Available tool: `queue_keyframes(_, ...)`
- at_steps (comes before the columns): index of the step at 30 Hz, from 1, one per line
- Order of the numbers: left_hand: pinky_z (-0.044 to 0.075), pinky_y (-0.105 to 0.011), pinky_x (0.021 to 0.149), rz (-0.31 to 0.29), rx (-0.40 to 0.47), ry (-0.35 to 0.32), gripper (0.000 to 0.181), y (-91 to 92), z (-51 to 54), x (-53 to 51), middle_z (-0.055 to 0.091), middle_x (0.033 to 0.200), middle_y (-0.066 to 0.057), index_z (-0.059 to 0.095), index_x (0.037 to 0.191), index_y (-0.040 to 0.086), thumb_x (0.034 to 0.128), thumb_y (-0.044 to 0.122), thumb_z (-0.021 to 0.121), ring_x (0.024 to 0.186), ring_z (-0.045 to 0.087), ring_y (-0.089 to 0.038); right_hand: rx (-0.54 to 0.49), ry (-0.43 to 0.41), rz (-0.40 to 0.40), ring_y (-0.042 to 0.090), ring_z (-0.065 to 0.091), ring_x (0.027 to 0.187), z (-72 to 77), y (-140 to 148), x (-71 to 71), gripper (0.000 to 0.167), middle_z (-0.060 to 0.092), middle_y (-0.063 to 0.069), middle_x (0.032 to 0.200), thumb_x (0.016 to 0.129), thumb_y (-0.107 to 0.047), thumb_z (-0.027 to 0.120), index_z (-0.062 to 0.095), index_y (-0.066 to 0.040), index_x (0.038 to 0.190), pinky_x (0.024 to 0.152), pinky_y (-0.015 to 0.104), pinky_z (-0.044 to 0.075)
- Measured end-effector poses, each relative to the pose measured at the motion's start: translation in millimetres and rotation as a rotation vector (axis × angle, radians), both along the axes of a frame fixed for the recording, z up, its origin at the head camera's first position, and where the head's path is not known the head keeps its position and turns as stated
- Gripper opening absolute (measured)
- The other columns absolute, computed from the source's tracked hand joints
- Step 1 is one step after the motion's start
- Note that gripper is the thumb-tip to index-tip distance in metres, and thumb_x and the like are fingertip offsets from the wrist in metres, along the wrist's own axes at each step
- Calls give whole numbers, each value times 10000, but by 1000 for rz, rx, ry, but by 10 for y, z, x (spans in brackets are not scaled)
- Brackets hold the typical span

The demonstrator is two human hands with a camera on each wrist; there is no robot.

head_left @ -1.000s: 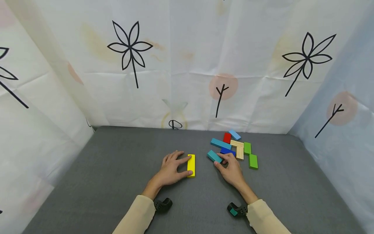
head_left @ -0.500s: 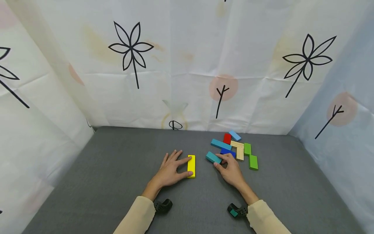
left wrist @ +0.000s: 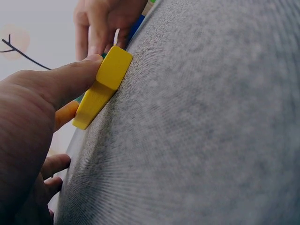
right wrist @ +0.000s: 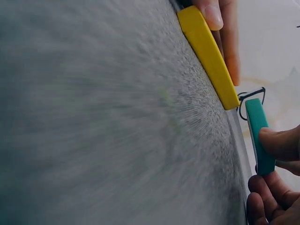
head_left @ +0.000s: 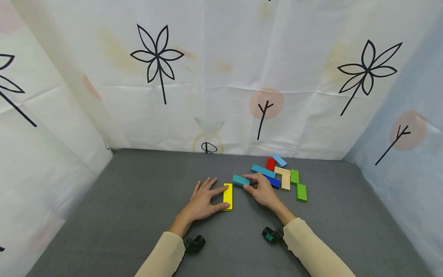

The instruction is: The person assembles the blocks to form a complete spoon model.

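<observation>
My left hand [head_left: 201,203] lies beside a yellow wooden block [head_left: 228,197], thumb and index finger extended and touching it near its two ends while the other fingers are spread on the table. In the left wrist view the thumb rests against the near end of the yellow block [left wrist: 105,80]. Between thumb and fingers my right hand [head_left: 263,191] pinches a teal block [head_left: 241,180], just beyond and right of the yellow block's far end. The right wrist view shows the teal block [right wrist: 259,136] apart from the yellow block [right wrist: 209,58], seemingly raised off the table.
Behind the right hand lies a group of blocks: a red block [head_left: 270,164], a light blue block [head_left: 279,161], a long blue block [head_left: 263,171], a dark blue block [head_left: 274,182], natural wood blocks [head_left: 285,182] and green blocks [head_left: 302,192]. A patterned cloth [head_left: 225,77] hangs behind the grey table [head_left: 138,200].
The right hand has carried the teal block leftward, from beside the block group to near the yellow block's far end. The left hand stays in place on the yellow block.
</observation>
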State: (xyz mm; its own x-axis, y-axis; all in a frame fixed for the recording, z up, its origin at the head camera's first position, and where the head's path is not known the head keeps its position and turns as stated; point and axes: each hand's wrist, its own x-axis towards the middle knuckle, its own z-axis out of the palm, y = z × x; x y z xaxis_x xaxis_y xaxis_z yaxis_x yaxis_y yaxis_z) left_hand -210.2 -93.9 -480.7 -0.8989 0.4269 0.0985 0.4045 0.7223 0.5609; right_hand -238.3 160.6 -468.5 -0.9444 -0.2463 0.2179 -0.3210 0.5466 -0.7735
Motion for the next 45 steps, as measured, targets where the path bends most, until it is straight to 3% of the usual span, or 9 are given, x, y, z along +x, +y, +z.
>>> queue_keyframes(8, 15, -637, 1202, -7, 5, 6, 653, 7, 17, 3, 330, 1619, -162, 555, 1484, 269, 918, 563, 691, 1528, 169, -389, 35, -38, 53, 266, 599, 956, 42, -157, -183, 338, 599, 167, 1143, 970, -54, 685, 674, -4, 1304, 861, 463, 539)
queue_keyframes(20, 6, -623, 1208, -11, 11, 15, 639, -4, 33, 8, 324, 1620, -176, 551, 1486, 263, 927, 537, 693, 1522, 183, -403, 92, -89, 121, 249, 561, 966, 84, -294, -297, 295, 618, 129, 1130, 971, -49, 680, 701, -14, 1263, 885, 444, 490)
queue_keyframes(35, -6, -591, 1218, 0, 8, 9, 642, -7, 27, 25, 322, 1626, -151, 550, 1486, 272, 925, 552, 687, 1528, 178, -384, 123, -109, 213, 294, 558, 1079, 95, -276, -305, 340, 616, 147, 1186, 953, -16, 690, 695, -34, 1292, 984, 509, 471)
queue_keyframes(45, 3, -606, 1213, -4, 38, 22, 636, -10, 5, 14, 335, 1619, -158, 558, 1480, 272, 923, 551, 688, 1523, 190, -394, 79, -147, 208, 294, 537, 1098, 89, -263, -282, 373, 601, 144, 1220, 969, -20, 671, 660, -33, 1342, 994, 519, 449)
